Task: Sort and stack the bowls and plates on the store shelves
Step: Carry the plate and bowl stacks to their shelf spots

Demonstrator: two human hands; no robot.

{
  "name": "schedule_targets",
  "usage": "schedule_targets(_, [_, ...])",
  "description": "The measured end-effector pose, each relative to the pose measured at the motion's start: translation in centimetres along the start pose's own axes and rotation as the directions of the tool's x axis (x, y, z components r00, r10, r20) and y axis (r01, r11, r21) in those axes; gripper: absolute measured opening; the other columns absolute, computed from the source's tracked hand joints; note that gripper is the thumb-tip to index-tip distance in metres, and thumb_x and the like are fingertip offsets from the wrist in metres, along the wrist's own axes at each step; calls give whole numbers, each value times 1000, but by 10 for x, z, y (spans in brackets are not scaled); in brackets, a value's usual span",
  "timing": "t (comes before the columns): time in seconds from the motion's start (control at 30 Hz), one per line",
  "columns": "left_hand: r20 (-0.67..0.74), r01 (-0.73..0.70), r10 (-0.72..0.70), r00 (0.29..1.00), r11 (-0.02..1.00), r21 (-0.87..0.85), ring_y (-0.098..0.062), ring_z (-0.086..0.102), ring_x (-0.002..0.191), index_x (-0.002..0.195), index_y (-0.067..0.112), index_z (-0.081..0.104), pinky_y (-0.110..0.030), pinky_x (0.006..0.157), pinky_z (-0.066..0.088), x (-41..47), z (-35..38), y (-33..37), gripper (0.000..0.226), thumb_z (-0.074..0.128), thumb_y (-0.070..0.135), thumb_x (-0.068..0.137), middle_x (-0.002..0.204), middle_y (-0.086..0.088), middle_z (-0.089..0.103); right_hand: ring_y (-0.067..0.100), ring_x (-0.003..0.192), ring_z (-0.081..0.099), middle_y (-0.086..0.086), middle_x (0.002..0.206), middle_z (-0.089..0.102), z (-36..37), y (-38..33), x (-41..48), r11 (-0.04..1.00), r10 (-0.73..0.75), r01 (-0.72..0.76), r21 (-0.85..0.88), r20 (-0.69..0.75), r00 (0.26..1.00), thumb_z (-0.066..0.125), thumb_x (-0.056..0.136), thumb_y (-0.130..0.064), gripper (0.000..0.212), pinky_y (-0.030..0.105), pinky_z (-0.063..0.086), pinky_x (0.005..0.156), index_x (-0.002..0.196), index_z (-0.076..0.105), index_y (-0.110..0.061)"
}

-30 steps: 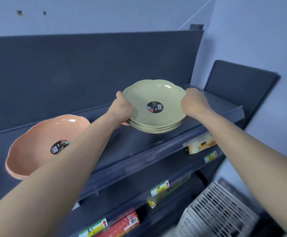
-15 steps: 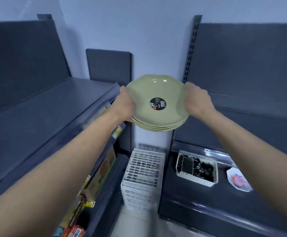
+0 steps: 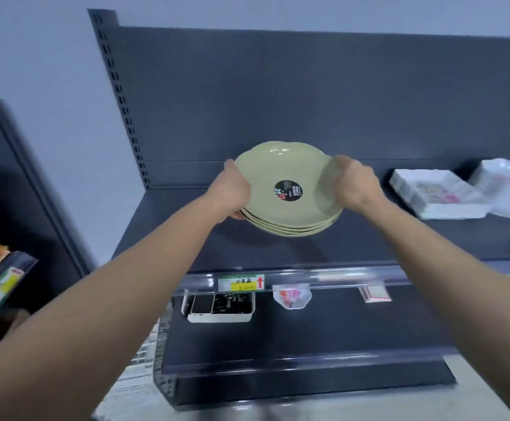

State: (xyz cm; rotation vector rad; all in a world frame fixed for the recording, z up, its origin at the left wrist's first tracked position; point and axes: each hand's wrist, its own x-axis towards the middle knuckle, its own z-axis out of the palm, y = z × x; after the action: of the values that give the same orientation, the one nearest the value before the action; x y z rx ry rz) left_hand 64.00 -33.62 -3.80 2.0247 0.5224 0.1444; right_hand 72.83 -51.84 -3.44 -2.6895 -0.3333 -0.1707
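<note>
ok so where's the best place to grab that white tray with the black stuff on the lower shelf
Take the white tray by its two short ends, coming from the front and above. It lies flat near the left end of the lower shelf, long side toward you, with open space on both ends. Both hands are busy: the left hand and right hand hold the green plates.

Dark upper shelf [image 3: 186, 238]: white square plates [image 3: 439, 192] stacked at right, plastic wrap [image 3: 508, 183] beside. Lower shelf [image 3: 338, 335]: white tray [image 3: 218, 306] of dark items, small floral dish [image 3: 291, 297], small box [image 3: 375, 294].
</note>
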Motion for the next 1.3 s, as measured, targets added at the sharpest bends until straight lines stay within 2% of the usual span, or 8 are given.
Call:
schedule_targets(0.17, [16, 41, -40, 999, 998, -44, -29, 63, 98, 125, 9, 40, -34, 46, 56, 55, 89, 31, 33, 32, 6, 94, 120, -9, 56, 39, 113, 56, 20, 123, 59, -8, 86, 65, 996, 17, -15, -85, 31, 999, 41, 88, -2, 43, 38, 43, 83, 129, 49, -9])
schedule_targets(0.37, [38, 106, -104, 994, 992, -62, -27, 62, 94, 124, 12, 43, -28, 38, 52, 99, 142, 48, 33, 30, 5, 94, 116, -7, 57, 39, 107, 58, 18, 117, 62, 4, 139, 121, 997, -4, 13, -70, 128, 992, 46, 85, -5, 38, 37, 43, 81, 123, 51, -9])
schedule_targets(0.53, [57, 140, -135, 989, 985, -99, -16, 56, 75, 123, 11, 46, -31, 48, 54, 128, 168, 44, 34, 30, 7, 93, 107, -5, 55, 35, 100, 59, 18, 115, 62, 25, 165, 151, 996, 6, 11, -83, 201, 980, 48, 83, 0, 37, 33, 38, 73, 120, 49, -5])
schedule_targets(0.7, [79, 181, -175, 981, 981, -66, -29, 58, 95, 123, 6, 46, -50, 75, 58, 147, 185, 36, 35, 36, 2, 90, 114, -11, 56, 38, 101, 59, 21, 111, 63, 42, 179, 169, 998, 40, -25, -62, 257, 966, 50, 79, 5, 41, 34, 38, 68, 119, 50, -4])
schedule_targets(0.93, [90, 209, -204, 975, 976, -54, -30, 58, 101, 125, 6, 48, -49, 78, 57, 167, 201, 28, 37, 36, 1, 90, 120, -12, 57, 34, 89, 57, 21, 109, 63, 57, 192, 182, 997, 67, -57, -42, 317, 946, 52, 80, 3, 34, 33, 38, 67, 113, 50, -4])
schedule_targets(1.1, [58, 202, -201, 978, 979, -19, -35, 59, 105, 120, 4, 50, -52, 82, 56, 174, 205, 24, 35, 40, 3, 87, 120, -16, 58, 39, 103, 58, 21, 112, 62, 59, 194, 184, 995, 100, -98, -24, 238, 966, 46, 84, 1, 29, 33, 38, 70, 112, 51, -4])
schedule_targets(1.2, [2, 151, -152, 988, 981, 121, -34, 57, 109, 124, 0, 49, -39, 88, 52, 175, 199, 25, 35, 43, 3, 90, 127, -18, 57, 40, 107, 56, 23, 114, 61, 48, 181, 181, 988, 118, -102, -119, 135, 984, 42, 86, 0, 27, 34, 39, 72, 109, 56, -1])
schedule_targets(1.3, [-100, 44, -17, 995, 961, 271, -34, 54, 116, 133, -4, 42, -33, 88, 45, 169, 179, 32, 40, 47, 9, 95, 126, -20, 56, 41, 110, 54, 24, 114, 61, 33, 155, 176, 969, 3, 6, -245, 38, 999, 45, 88, -3, 24, 37, 42, 81, 107, 59, 2])
